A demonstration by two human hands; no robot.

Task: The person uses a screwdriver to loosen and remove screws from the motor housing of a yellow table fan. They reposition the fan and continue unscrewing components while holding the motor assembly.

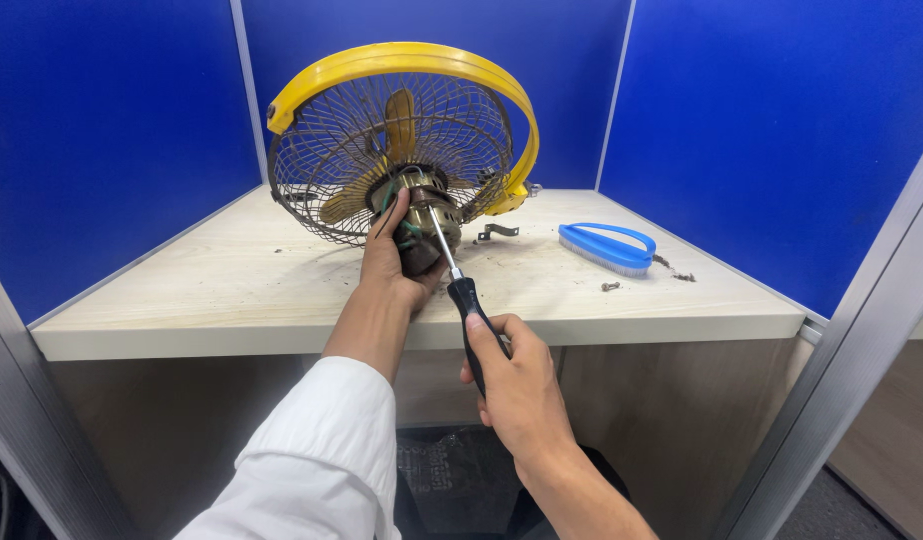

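A dusty fan with a yellow rim [402,62] and a wire cage [342,150] stands tilted on the light wooden desk [232,290]. Its bare motor [422,225] faces me. My left hand [387,265] grips the motor from below and the left. My right hand [517,385] holds a black-handled screwdriver [472,315]. The screwdriver's metal shaft runs up to the back of the motor, its tip touching there.
A blue scrubbing brush [607,245] lies on the desk to the right. A small metal bracket [497,232] and loose bits [612,286] lie near it. Blue partition walls [772,130] enclose the desk on three sides. A grey metal post [852,370] stands at right.
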